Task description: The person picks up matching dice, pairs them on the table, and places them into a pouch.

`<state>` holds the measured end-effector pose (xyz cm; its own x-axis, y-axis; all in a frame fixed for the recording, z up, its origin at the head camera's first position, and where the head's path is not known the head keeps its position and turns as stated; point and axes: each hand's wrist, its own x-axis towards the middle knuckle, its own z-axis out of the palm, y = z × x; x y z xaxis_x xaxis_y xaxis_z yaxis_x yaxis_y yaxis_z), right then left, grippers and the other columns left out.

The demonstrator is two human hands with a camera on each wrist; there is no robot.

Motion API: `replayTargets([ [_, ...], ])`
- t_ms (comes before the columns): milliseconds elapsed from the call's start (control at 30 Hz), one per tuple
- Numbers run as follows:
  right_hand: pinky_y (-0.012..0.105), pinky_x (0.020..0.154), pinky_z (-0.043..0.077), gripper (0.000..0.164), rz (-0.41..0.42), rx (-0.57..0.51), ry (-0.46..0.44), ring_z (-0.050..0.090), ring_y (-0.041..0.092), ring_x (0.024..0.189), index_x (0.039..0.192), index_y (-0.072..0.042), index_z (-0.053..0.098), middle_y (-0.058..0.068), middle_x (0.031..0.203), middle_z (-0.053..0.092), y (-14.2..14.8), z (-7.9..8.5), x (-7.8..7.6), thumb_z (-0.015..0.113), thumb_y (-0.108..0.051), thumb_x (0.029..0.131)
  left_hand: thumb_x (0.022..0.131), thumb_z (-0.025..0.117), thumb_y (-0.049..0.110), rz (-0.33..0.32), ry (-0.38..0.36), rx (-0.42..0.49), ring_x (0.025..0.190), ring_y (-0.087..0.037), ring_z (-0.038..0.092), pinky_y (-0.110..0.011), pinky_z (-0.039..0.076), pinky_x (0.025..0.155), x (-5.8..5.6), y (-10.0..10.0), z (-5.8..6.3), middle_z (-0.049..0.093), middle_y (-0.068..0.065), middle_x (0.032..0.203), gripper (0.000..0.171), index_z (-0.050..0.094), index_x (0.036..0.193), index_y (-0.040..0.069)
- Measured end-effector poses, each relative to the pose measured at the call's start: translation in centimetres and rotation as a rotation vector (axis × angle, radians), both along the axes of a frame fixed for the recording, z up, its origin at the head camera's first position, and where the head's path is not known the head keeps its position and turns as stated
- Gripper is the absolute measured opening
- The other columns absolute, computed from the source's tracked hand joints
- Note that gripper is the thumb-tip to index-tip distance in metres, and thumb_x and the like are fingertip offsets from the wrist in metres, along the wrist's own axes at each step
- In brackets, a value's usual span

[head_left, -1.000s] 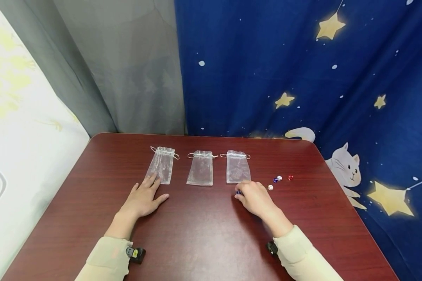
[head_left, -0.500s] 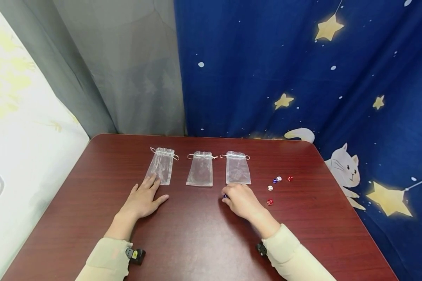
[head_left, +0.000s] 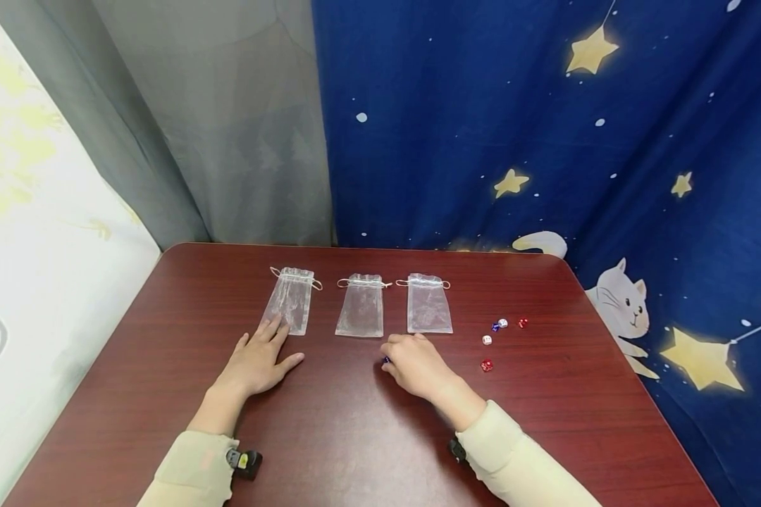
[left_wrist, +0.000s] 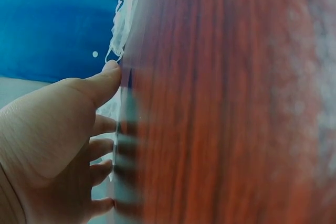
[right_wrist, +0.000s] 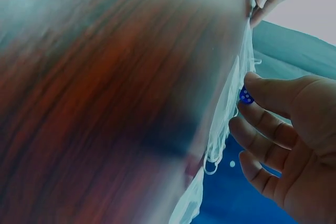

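My right hand (head_left: pixel 418 364) pinches a blue die (right_wrist: pixel 246 96) with white dots between thumb and fingers, just above the table in front of the gap between two bags. With fingers spread, my left hand (head_left: pixel 254 361) rests on the table, its fingertips touching the lower end of the left sheer drawstring bag (head_left: pixel 294 299). Two more such bags, the middle one (head_left: pixel 361 310) and the right one (head_left: pixel 428 306), lie flat in a row beside it. To the right are two red dice, the nearer red die (head_left: pixel 487 365) and the farther red die (head_left: pixel 523 322).
A white die (head_left: pixel 487 340) lies behind the nearer red die. Farther back another blue die (head_left: pixel 495 327) sits against a second white die (head_left: pixel 504 323). Behind the brown table (head_left: pixel 330 436) hang a grey curtain (head_left: pixel 228 141) and a blue curtain (head_left: pixel 418 141).
My right hand has moved left across the table with the blue die, from before the right bag, uncovering the nearer red die. The left hand has stayed in place.
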<state>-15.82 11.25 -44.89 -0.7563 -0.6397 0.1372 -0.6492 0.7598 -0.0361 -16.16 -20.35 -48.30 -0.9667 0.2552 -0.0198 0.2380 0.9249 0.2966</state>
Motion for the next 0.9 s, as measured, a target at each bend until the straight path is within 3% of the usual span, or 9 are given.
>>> replayTargets([
  [367, 0.029, 0.062, 0.041, 0.012, 0.060, 0.055, -0.013, 0.069, 0.016, 0.083, 0.089, -0.017, 0.071, -0.005, 0.087, 0.064, -2.2, -0.2, 0.2, 0.078, -0.027, 0.089, 0.100, 0.058, 0.049, -0.001, -0.009, 0.006, 0.148, -0.046, 0.025, -0.071, 0.020, 0.114, 0.0, -0.1, 0.1, 0.029, -0.026, 0.160, 0.074, 0.042, 0.151, -0.003],
  [900, 0.026, 0.064, 0.039, 0.011, 0.156, 0.130, -0.032, 0.065, 0.009, 0.082, 0.090, -0.021, 0.074, -0.010, 0.084, 0.062, -5.3, -0.9, 1.1, 0.080, -0.029, 0.087, 0.099, 0.059, 0.047, 0.005, 0.004, 0.012, 0.146, -0.047, 0.027, -0.071, 0.022, 0.113, 0.1, 0.1, 0.0, 0.032, -0.026, 0.159, 0.073, 0.045, 0.149, -0.004],
])
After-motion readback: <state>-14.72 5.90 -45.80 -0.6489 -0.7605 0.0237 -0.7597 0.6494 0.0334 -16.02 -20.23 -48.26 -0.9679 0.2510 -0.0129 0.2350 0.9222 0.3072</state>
